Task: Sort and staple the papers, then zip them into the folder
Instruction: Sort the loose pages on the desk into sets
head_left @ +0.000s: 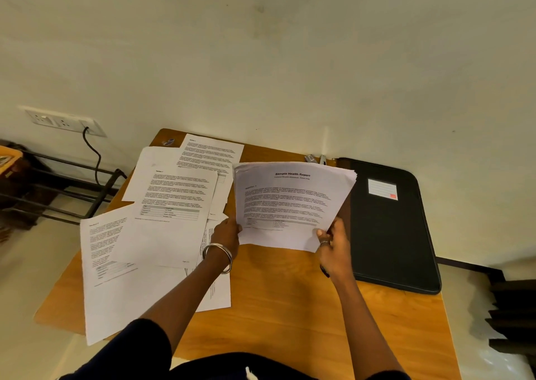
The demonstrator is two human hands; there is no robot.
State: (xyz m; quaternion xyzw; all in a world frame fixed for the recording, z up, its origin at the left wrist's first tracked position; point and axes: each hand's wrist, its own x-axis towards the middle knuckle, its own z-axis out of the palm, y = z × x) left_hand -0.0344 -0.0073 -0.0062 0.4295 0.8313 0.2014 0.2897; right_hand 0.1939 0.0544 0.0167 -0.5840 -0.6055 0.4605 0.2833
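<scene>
A stack of printed sheets (290,202), headed "Sample Health Report", is held up over the middle of the wooden table (278,298). My left hand (226,231) grips its lower left edge and my right hand (333,243) pinches its lower right corner. Several loose printed pages (171,202) lie spread and overlapping on the table's left half. A black zip folder (388,228) with a white label lies flat at the right. A small metal stapler (311,158) sits at the table's back edge, partly hidden behind the stack.
The table stands against a cream wall. A socket strip with a black cable (92,153) is on the wall at the left, above a dark metal rack (58,194). One loose page (116,287) overhangs the table's left front edge. A small object (169,142) lies at the back left corner.
</scene>
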